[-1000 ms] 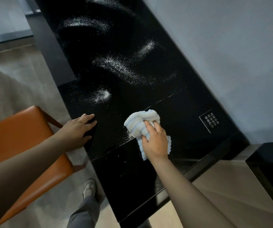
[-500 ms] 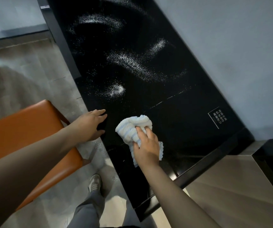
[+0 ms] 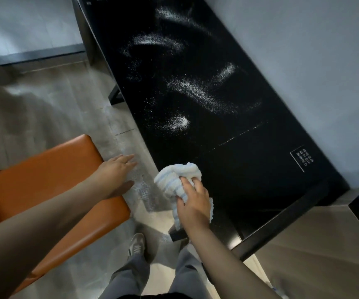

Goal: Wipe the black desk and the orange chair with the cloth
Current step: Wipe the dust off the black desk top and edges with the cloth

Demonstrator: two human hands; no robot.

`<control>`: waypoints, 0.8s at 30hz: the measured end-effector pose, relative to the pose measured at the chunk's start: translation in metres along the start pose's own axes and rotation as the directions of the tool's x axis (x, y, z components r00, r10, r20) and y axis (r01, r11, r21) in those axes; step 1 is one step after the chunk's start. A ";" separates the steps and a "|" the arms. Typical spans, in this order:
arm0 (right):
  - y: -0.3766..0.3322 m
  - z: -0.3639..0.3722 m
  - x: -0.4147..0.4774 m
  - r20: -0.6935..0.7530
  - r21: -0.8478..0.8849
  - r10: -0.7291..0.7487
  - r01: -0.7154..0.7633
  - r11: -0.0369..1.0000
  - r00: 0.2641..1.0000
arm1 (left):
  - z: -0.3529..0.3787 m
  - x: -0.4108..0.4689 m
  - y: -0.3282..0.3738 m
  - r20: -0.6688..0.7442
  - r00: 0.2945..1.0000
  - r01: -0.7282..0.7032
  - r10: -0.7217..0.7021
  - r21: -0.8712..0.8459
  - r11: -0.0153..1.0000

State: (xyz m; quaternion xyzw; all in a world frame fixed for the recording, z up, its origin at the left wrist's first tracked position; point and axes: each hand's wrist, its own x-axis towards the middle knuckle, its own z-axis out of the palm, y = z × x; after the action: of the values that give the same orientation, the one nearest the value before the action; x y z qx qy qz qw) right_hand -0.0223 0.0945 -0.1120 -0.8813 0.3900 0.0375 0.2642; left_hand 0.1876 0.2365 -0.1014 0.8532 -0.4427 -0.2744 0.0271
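Dusty black desk (image 3: 249, 160), right hand (image 3: 193, 203) gripping cloth (image 3: 177, 175)

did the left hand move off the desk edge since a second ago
Yes. The left hand rested on the black desk's near edge before; now it hovers open off that edge, over the floor beside the orange chair.

Bunched white-blue cloth (image 3: 177, 176) at powder-streaked black desk's (image 3: 249, 147) near edge, orange chair (image 3: 51, 180) beside.
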 end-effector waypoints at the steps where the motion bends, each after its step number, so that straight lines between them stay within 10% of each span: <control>1: -0.004 0.002 -0.003 0.012 0.023 -0.007 0.007 1.000 1.000 | -0.002 -0.003 -0.003 0.007 1.000 0.005 -0.005 0.006 1.000; 24: 0.035 -0.142 0.064 -0.291 0.414 0.173 -0.040 0.909 0.941 | -0.075 0.039 0.064 0.029 0.990 -0.139 0.138 0.025 0.990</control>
State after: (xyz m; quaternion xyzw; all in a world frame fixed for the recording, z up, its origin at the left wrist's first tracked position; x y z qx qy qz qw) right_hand -0.0230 -0.0381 -0.0225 -0.7793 0.4752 -0.1729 0.3701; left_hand 0.1949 0.1531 -0.0362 0.8169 -0.5047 -0.2778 0.0287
